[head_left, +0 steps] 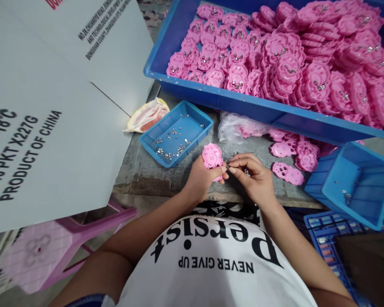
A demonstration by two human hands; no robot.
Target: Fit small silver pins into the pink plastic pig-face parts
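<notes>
**Close handwork, near edge**

Biggest in view: wht printed board point(51, 85), far L, beside grey tabletop point(141, 164). Next, lg blue bin point(217, 98) across the back, heaped w/ pink parts point(318, 81), many w/ shiny metal on them. Blue box point(326, 183) at R, tilted, a few bits inside. Sm blue tray point(192, 143) L of ctr, metal bits point(181, 149) mostly toward its near end. Clear plastic bag point(230, 126) in front of bin; loose pink pcs point(288, 175) to its R, nr box. Cut fruit wedge point(149, 116) just L of tray.

L hand point(200, 174): wrapped round pink piece point(212, 154), thumb over its near part. R hand point(256, 177): thumb + forefinger tips together in a pinch; can't tell if anything sits btwn, too small.

Key relation: piece lies L of R fingertips, which are right by its R edge. Long axis approx. away from body, far end leaning slightly L. L hand nearer, being the one w/ the grip.

Smallest: loose bits point(247, 172) on tabletop by R hand, partly hidden.
</notes>
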